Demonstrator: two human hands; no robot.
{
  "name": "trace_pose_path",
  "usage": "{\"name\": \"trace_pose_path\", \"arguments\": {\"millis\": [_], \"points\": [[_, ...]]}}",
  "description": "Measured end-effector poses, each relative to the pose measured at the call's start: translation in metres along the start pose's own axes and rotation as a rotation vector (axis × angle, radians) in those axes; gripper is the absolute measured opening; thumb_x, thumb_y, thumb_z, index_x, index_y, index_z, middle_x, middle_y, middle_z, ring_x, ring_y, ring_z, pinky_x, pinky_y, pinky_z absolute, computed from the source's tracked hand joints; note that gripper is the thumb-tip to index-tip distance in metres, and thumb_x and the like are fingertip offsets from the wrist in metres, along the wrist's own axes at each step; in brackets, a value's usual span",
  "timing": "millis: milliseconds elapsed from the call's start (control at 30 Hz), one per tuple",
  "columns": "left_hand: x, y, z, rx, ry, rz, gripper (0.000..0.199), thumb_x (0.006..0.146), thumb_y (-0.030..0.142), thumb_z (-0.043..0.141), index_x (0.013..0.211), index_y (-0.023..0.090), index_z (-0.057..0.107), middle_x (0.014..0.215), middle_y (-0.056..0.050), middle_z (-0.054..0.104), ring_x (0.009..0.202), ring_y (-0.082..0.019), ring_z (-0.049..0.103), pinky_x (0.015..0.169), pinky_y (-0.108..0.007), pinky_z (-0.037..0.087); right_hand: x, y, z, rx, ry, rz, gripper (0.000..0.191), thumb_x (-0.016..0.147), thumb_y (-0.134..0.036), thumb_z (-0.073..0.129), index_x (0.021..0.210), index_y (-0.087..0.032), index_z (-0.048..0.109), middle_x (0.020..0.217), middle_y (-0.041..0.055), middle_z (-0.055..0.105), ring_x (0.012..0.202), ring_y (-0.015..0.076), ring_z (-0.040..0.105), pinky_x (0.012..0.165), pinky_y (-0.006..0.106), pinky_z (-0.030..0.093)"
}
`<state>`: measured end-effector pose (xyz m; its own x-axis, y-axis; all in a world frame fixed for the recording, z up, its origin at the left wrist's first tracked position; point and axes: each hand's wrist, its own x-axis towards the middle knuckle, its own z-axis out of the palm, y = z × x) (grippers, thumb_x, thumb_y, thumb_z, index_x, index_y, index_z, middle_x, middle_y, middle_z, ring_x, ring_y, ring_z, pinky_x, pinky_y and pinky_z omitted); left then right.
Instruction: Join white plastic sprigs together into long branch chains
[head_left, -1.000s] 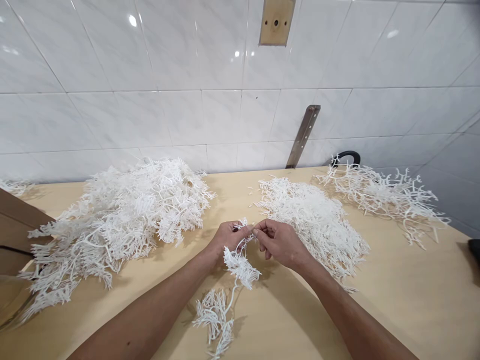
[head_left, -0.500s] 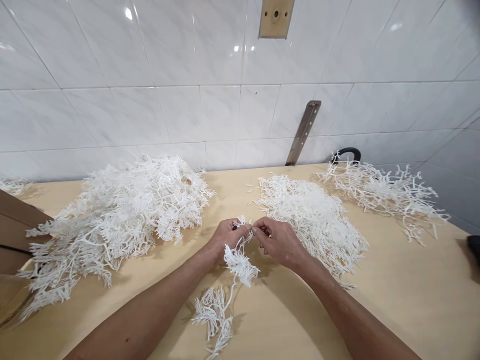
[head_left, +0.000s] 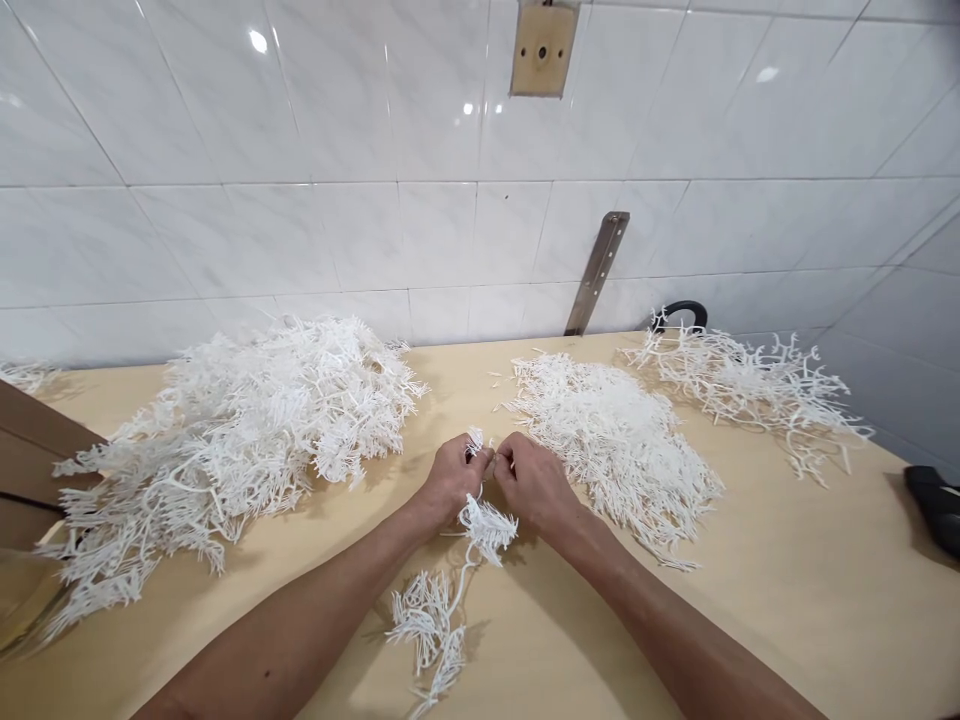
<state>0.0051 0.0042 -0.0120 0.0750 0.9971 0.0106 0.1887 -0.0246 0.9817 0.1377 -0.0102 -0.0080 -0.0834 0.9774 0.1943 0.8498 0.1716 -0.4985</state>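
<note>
A white branching strand (head_left: 487,530) with feathery tufts hangs from my left hand (head_left: 454,478), whose fingers are closed on its upper end. Its lower tufts rest on the table toward the near edge. My right hand (head_left: 531,482) is pinched at the top of the same strand, fingertips almost against those of the left; what lies between them is too small to make out. Left of the hands is a big heap of tufted white strands (head_left: 277,410). Just beyond my right hand lies a pile of short, thin white pieces (head_left: 615,425).
Bare forked white stems (head_left: 750,385) lie at the back right, before a black curved handle (head_left: 686,313). A metal strip (head_left: 598,272) leans at the tiled wall. A brown box (head_left: 37,450) stands at the left, a black object (head_left: 934,510) at the right edge of the pale table (head_left: 810,590).
The view has shifted slightly. My right hand has turned and moved in closer to my left, and the tuft below them has swung a little.
</note>
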Motion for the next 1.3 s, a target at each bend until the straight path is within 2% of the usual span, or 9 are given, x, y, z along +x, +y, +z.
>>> {"name": "trace_pose_path", "arguments": {"millis": [233, 367, 567, 667, 733, 867, 933, 1167, 1300], "points": [[-0.009, 0.003, -0.006, -0.157, -0.054, -0.006, 0.034, 0.074, 0.047, 0.067, 0.068, 0.017, 0.051, 0.06, 0.005, 0.045, 0.055, -0.009, 0.04, 0.052, -0.022, 0.031, 0.007, 0.023, -0.008, 0.121, 0.04, 0.138, 0.016, 0.086, -0.02, 0.046, 0.072, -0.02, 0.053, 0.069, 0.0026, 0.064, 0.062, 0.0169, 0.057, 0.056, 0.026, 0.038], [-0.008, 0.001, -0.008, -0.253, -0.129, -0.079, 0.043, 0.073, 0.055, 0.07, 0.066, 0.019, 0.048, 0.051, 0.008, 0.038, 0.046, -0.007, 0.033, 0.046, -0.022, 0.026, 0.013, 0.04, -0.023, 0.262, 0.111, 0.207, 0.014, 0.087, -0.031, 0.049, 0.082, -0.021, 0.058, 0.063, -0.0011, 0.063, 0.047, 0.0145, 0.057, 0.056, 0.027, 0.044], [-0.004, -0.002, -0.013, -0.342, -0.203, -0.169, 0.044, 0.071, 0.059, 0.073, 0.071, 0.017, 0.058, 0.043, 0.008, 0.039, 0.039, -0.007, 0.033, 0.041, -0.022, 0.025, 0.022, 0.067, -0.057, 0.063, 0.592, 0.18, 0.015, 0.081, -0.031, 0.055, 0.087, -0.019, 0.061, 0.073, 0.0066, 0.066, 0.065, 0.0216, 0.063, 0.07, 0.036, 0.049], [-0.002, -0.002, -0.015, -0.362, -0.23, -0.174, 0.044, 0.073, 0.059, 0.072, 0.069, 0.017, 0.059, 0.045, 0.007, 0.04, 0.039, -0.007, 0.034, 0.039, -0.022, 0.024, 0.022, 0.074, -0.066, 0.032, 0.717, 0.125, 0.021, 0.081, -0.029, 0.055, 0.095, -0.016, 0.063, 0.089, 0.0112, 0.066, 0.069, 0.0208, 0.063, 0.076, 0.039, 0.05], [-0.001, -0.001, -0.016, -0.369, -0.235, -0.181, 0.045, 0.073, 0.059, 0.072, 0.068, 0.017, 0.058, 0.044, 0.007, 0.038, 0.038, -0.006, 0.033, 0.039, -0.022, 0.022, 0.018, 0.067, -0.065, 0.164, 0.621, 0.119, 0.025, 0.084, -0.035, 0.056, 0.098, -0.016, 0.065, 0.087, 0.0093, 0.066, 0.063, 0.0185, 0.063, 0.068, 0.035, 0.052], [-0.002, 0.002, -0.016, -0.35, -0.247, -0.18, 0.046, 0.072, 0.06, 0.073, 0.069, 0.017, 0.058, 0.05, 0.006, 0.044, 0.04, -0.006, 0.035, 0.039, -0.022, 0.024, 0.008, 0.037, -0.049, 0.591, 0.007, 0.117, 0.037, 0.089, -0.048, 0.054, 0.102, -0.017, 0.068, 0.07, 0.0023, 0.064, 0.046, 0.0132, 0.059, 0.042, 0.024, 0.043], [-0.003, 0.004, -0.015, -0.338, -0.251, -0.176, 0.047, 0.072, 0.061, 0.073, 0.07, 0.017, 0.057, 0.05, 0.006, 0.045, 0.04, -0.007, 0.036, 0.04, -0.022, 0.026, 0.004, 0.024, -0.04, 0.645, -0.137, 0.063, 0.036, 0.089, -0.048, 0.055, 0.1, -0.018, 0.069, 0.068, 0.0004, 0.064, 0.043, 0.0108, 0.058, 0.043, 0.022, 0.044], [-0.006, 0.011, -0.013, -0.255, -0.214, -0.141, 0.05, 0.068, 0.062, 0.075, 0.068, 0.017, 0.055, 0.049, 0.006, 0.042, 0.042, -0.006, 0.035, 0.042, -0.022, 0.025, 0.003, 0.022, -0.025, 0.697, -0.279, 0.141, 0.024, 0.085, -0.04, 0.059, 0.084, -0.018, 0.068, 0.056, -0.0043, 0.055, 0.037, 0.0083, 0.052, 0.039, 0.02, 0.04], [-0.006, 0.01, -0.01, -0.243, -0.17, -0.128, 0.049, 0.067, 0.061, 0.075, 0.068, 0.017, 0.054, 0.05, 0.007, 0.042, 0.044, -0.006, 0.034, 0.044, -0.022, 0.026, 0.002, 0.023, -0.023, 0.708, -0.285, 0.142, 0.02, 0.084, -0.036, 0.06, 0.08, -0.018, 0.065, 0.054, -0.005, 0.054, 0.038, 0.0085, 0.051, 0.039, 0.019, 0.04]]}}
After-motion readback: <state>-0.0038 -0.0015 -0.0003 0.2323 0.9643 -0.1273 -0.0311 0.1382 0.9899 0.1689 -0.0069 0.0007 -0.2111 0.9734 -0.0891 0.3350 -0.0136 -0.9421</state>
